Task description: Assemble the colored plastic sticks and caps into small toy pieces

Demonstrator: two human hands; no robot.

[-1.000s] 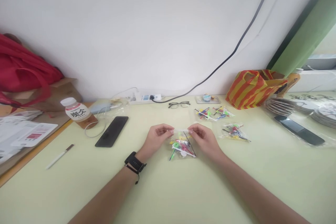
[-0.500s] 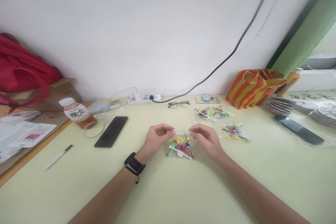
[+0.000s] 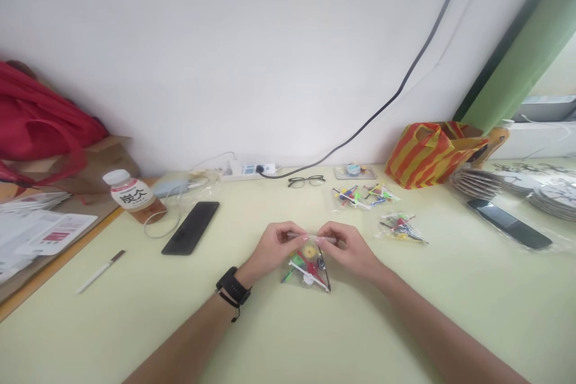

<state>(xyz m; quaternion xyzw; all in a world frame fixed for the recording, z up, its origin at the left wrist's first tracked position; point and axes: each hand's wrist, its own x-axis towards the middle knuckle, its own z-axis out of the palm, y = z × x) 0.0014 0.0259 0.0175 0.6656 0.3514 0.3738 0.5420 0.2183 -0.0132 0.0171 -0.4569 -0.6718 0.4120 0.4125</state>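
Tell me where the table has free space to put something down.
Bare table lies between the pen and the left hand, and near you, right of the right hand. Both hands pinch one small bag. Crowded: the back strip with bottle, phone, glasses, toy bags and striped bag.

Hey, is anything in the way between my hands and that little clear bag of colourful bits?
Nothing visible. The left hand and right hand both pinch the small clear bag at its top edge. The black phone and other bags lie apart to either side.
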